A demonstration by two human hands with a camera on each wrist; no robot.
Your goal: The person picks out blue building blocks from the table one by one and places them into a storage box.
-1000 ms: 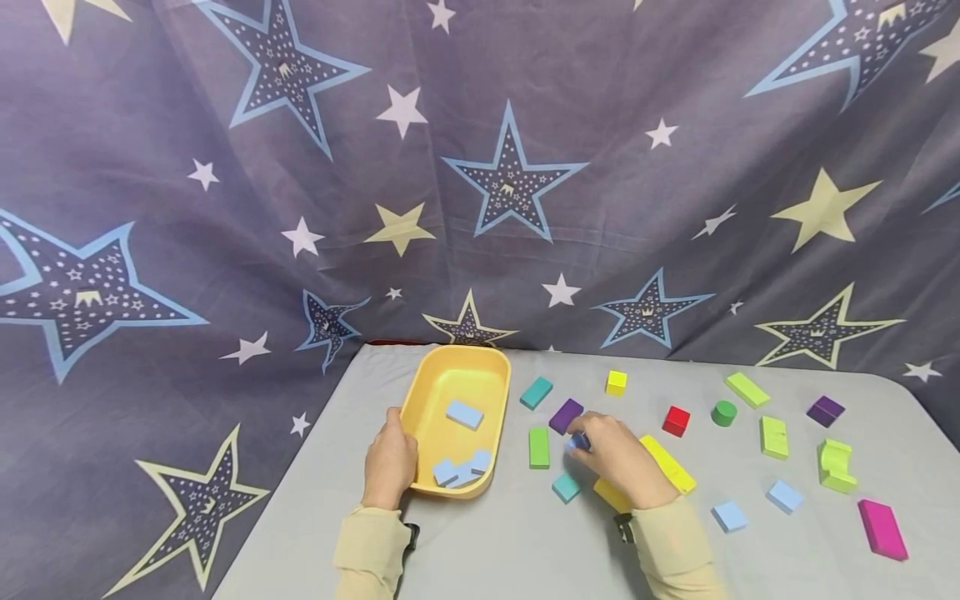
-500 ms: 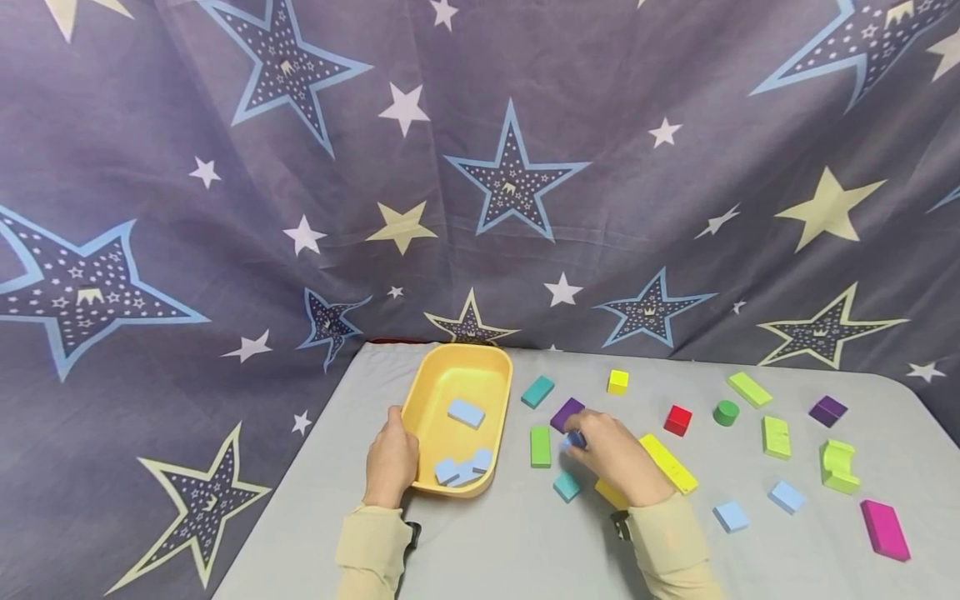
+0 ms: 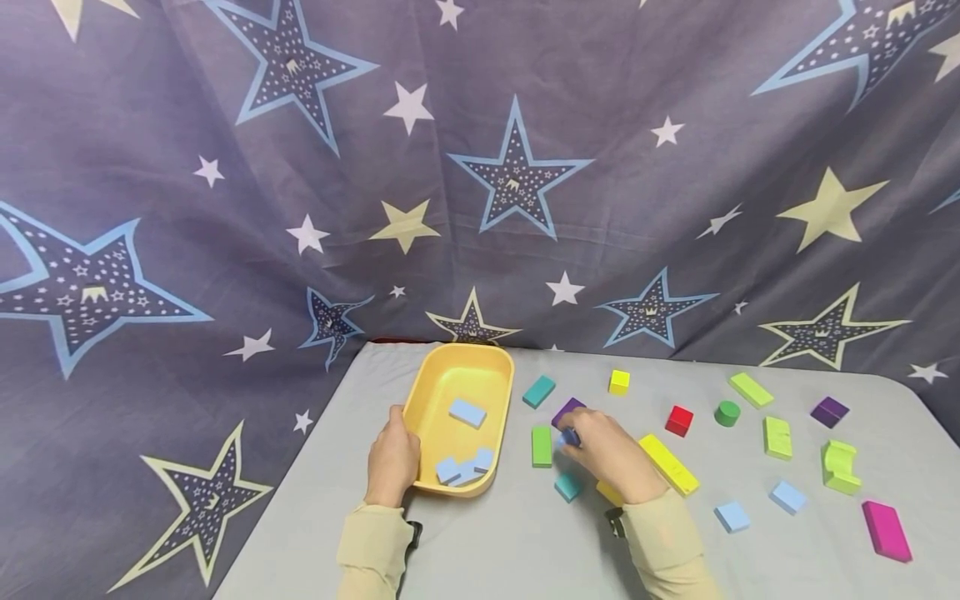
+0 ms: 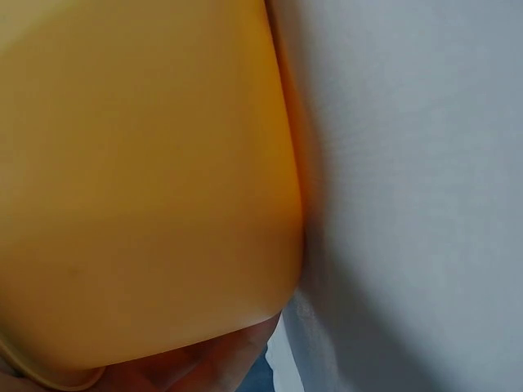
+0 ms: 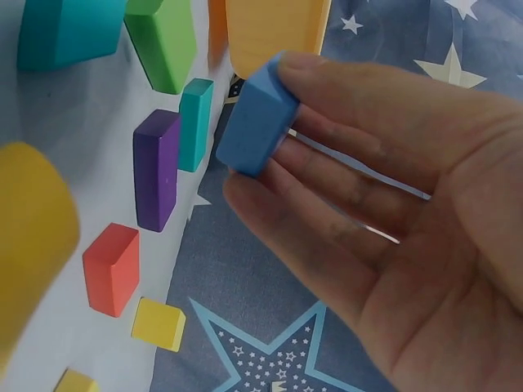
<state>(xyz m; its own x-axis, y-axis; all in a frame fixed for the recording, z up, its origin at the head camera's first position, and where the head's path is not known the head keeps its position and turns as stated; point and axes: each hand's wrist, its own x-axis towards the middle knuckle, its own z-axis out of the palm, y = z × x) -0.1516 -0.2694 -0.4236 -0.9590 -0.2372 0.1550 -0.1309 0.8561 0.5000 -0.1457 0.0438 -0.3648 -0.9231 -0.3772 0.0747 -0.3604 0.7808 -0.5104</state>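
My left hand (image 3: 393, 458) grips the near left side of a yellow plastic tub (image 3: 420, 392). Several light blue blocks (image 3: 467, 413) lie in the tub. In the left wrist view the tub's wall (image 4: 155, 180) fills much of the picture, with fingers under its lower edge. A blue block (image 5: 258, 118) is pinched between the thumb and fingers of my right hand (image 3: 607, 450), and it shows most clearly in the right wrist view. Beneath and around this hand lie a purple block (image 3: 566, 411), a green block (image 3: 542, 447) and a small teal block (image 3: 567, 487).
A long yellow block (image 3: 669, 465) lies beside my right wrist. Farther right are a red cube (image 3: 679, 421), a green cylinder (image 3: 727, 413), two light blue blocks (image 3: 732, 517), a lime curved block (image 3: 840, 467) and a magenta block (image 3: 887, 531). A star-patterned cloth (image 3: 480, 258) hangs behind the table.
My right hand has shifted slightly left toward the tub with the blue block. The left hand keeps its grip on the tub. The whole head view has drifted a little.
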